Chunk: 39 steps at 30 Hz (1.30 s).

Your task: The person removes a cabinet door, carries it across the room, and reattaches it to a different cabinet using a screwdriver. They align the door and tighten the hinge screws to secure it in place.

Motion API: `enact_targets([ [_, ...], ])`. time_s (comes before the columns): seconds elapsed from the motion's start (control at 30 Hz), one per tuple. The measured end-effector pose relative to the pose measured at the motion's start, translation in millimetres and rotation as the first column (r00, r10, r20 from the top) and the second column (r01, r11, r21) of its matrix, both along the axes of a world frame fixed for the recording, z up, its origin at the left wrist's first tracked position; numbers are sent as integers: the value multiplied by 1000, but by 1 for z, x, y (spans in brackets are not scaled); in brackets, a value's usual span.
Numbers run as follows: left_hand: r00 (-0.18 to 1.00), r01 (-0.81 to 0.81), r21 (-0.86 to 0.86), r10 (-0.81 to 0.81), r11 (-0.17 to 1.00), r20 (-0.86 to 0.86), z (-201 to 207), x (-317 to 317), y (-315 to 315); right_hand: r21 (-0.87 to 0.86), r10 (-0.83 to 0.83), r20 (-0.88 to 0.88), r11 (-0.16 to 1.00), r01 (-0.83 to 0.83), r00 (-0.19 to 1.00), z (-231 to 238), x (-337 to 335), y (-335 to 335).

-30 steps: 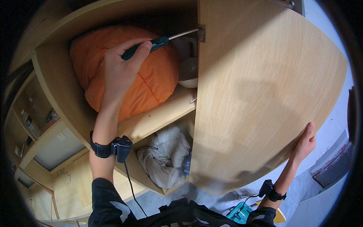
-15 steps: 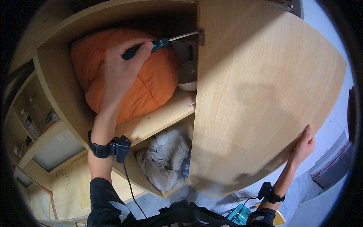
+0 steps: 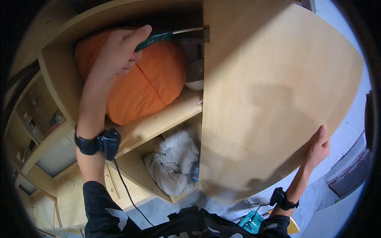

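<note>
My left hand point(image 3: 121, 49) is closed around the dark green handle of a screwdriver point(image 3: 160, 37). The shaft points right, and its tip meets a small metal hinge plate point(image 3: 206, 34) on the inner edge of a light wood cabinet door point(image 3: 278, 99). The door stands swung out to the right. At its far right edge, my right hand point(image 3: 317, 148) grips the panel, with the thumb on the near face and the other fingers partly hidden. Behind my left forearm, a bulging orange fabric bundle point(image 3: 147, 87) fills much of the upper compartment.
A pale bowl-like object point(image 3: 194, 79) sits between bundle and door. Crumpled grey-white cloth point(image 3: 172, 162) lies in the lower compartment. Open shelves point(image 3: 43, 115) with small items are at the left. A teal case point(image 3: 251, 222) rests on the floor below. Thin cables hang from both wrist straps.
My left hand has shifted up and left, with its wrist turned and its grip on the handle altered. The screwdriver tip remains at the hinge. My right hand stays on the door edge.
</note>
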<state>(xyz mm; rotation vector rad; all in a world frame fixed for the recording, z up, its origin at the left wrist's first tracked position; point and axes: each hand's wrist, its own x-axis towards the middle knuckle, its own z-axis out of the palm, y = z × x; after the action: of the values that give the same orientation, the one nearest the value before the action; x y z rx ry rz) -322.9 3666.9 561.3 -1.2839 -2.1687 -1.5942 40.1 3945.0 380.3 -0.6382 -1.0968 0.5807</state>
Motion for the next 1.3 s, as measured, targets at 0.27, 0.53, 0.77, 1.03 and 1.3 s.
enact_targets([
  [0.27,861,347,8,-322,938,394,30,-13,-9,3,-19,30,1000,19,999,7,0,-11],
  [0.53,801,348,47,-323,936,504,29,-2,-5,40,16,74,999,-19,997,7,6,-12],
  [0.77,875,316,-42,-274,948,400,31,-1,-4,87,26,86,996,-34,996,9,5,-14],
  [1.03,989,101,-53,-94,993,112,19,1,0,59,60,54,996,-63,997,9,4,-11],
  [1.3,768,-129,-1,100,992,-632,22,-16,10,-37,52,89,998,-49,995,10,6,-7],
])
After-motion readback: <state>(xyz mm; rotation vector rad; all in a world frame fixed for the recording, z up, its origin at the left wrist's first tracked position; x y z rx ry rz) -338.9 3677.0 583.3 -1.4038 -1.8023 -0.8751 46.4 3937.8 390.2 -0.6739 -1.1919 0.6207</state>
